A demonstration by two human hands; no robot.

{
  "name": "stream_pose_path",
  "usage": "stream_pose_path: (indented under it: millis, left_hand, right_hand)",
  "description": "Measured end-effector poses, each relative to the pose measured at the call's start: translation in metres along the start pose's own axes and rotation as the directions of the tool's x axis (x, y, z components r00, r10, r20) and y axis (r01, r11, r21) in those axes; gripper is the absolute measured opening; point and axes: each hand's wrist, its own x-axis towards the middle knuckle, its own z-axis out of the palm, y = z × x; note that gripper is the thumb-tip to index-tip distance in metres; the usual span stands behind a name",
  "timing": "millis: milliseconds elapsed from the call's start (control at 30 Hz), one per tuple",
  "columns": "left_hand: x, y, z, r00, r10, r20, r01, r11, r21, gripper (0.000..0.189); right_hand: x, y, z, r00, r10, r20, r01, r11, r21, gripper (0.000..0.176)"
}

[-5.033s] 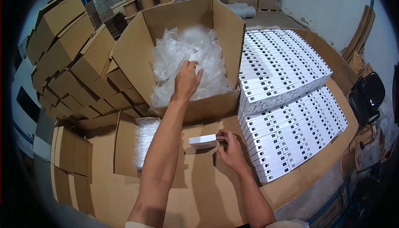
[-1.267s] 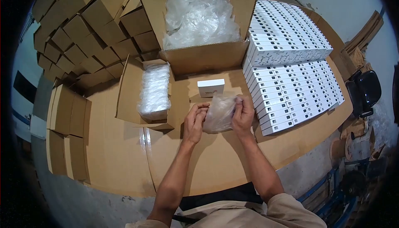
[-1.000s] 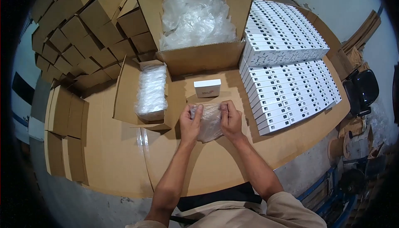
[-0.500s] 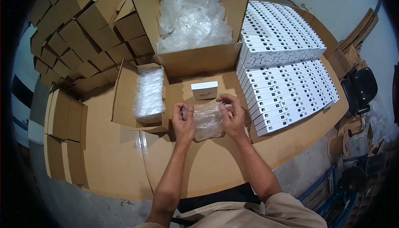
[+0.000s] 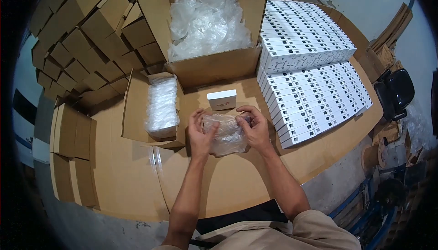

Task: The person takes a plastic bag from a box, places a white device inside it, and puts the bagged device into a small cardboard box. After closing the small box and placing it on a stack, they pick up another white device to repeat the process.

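Observation:
Between my two hands is a clear plastic bag (image 5: 228,141), thin and crumpled. My left hand (image 5: 200,134) has its fingers curled at the bag's left upper side, thumb over the film. At the right upper edge, my right hand (image 5: 254,129) pinches the film between thumb and fingers. Just beyond the bag a small white box (image 5: 222,99) with a printed mark stands upright on the cardboard-covered table (image 5: 223,186). To the left, an open carton (image 5: 137,108) holds a row of plastic-wrapped packs (image 5: 163,106).
Behind stands a large open carton (image 5: 214,67) full of loose clear bags (image 5: 210,26). Long stacked rows of white boxes (image 5: 319,99) fill the right side. Brown cartons (image 5: 86,45) are piled at the back left, with more (image 5: 73,131) at the left edge. A black chair (image 5: 397,92) is at the right.
The bag's upper edge has spread and lifted between my hands. My left thumb has shifted right over the film, and my right fingers have closed in on its edge. The view has moved slightly.

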Motion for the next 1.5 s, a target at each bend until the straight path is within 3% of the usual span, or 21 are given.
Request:
stream_pose_path:
  millis: [67,167,267,367,567,667,767,867,967,1167,1267,1367,1500]
  left_hand:
    - [-0.003,-0.002,-0.010,0.959,-0.231,0.165,0.204,0.965,0.166,0.049]
    - [-0.006,0.004,-0.008,0.922,-0.317,0.223,0.271,0.938,0.215,0.041]
    - [-0.008,0.005,-0.006,0.925,-0.323,0.199,0.260,0.922,0.287,0.034]
    - [-0.007,0.004,-0.005,0.937,-0.271,0.219,0.207,0.939,0.276,0.033]
    - [-0.005,0.004,-0.005,0.953,-0.258,0.158,0.198,0.927,0.319,0.032]
    - [-0.004,0.003,-0.005,0.953,-0.273,0.131,0.219,0.920,0.326,0.031]
    - [-0.003,0.000,-0.007,0.948,-0.302,0.099,0.244,0.892,0.379,0.031]
    - [-0.006,0.007,-0.004,0.944,-0.304,0.128,0.241,0.900,0.363,0.028]
    - [-0.007,0.006,-0.003,0.943,-0.273,0.191,0.199,0.921,0.335,0.028]
    - [-0.006,-0.002,-0.005,0.934,-0.133,0.330,0.072,0.979,0.190,0.041]
    - [-0.007,0.011,-0.002,0.926,-0.167,0.339,0.092,0.969,0.228,0.045]
    - [-0.009,0.018,0.001,0.937,-0.140,0.320,0.059,0.966,0.250,0.047]
    - [-0.004,-0.006,-0.010,0.930,-0.192,0.312,0.047,0.907,0.419,0.053]
  right_hand:
    - [0.000,0.002,0.001,1.000,0.001,-0.007,-0.001,1.000,0.018,0.023]
    - [0.000,-0.007,0.004,0.987,-0.152,-0.054,0.139,0.972,-0.188,0.019]
    - [0.001,-0.012,-0.001,0.988,-0.154,0.001,0.148,0.944,-0.294,0.014]
    - [0.004,-0.010,-0.005,0.963,-0.263,0.051,0.267,0.918,-0.293,0.011]
    - [0.001,-0.019,-0.007,0.958,-0.266,0.110,0.287,0.893,-0.347,0.008]
    - [0.001,-0.023,-0.009,0.928,-0.330,0.176,0.372,0.862,-0.344,0.010]
    - [-0.003,-0.022,-0.010,0.960,-0.213,0.183,0.264,0.908,-0.325,0.012]
    - [-0.006,-0.023,-0.011,0.936,-0.318,0.150,0.349,0.785,-0.512,0.015]
    - [-0.005,-0.039,-0.016,0.857,-0.388,0.339,0.505,0.502,-0.702,0.019]
    - [-0.003,-0.063,-0.005,0.860,-0.179,0.479,0.504,0.449,-0.738,0.024]
    - [0.006,-0.059,-0.001,0.826,-0.197,0.528,0.544,0.526,-0.654,0.025]
    - [0.013,-0.089,0.005,0.834,0.047,0.549,0.365,0.699,-0.615,0.020]
    - [0.018,-0.082,0.001,0.811,0.043,0.583,0.391,0.702,-0.595,0.031]
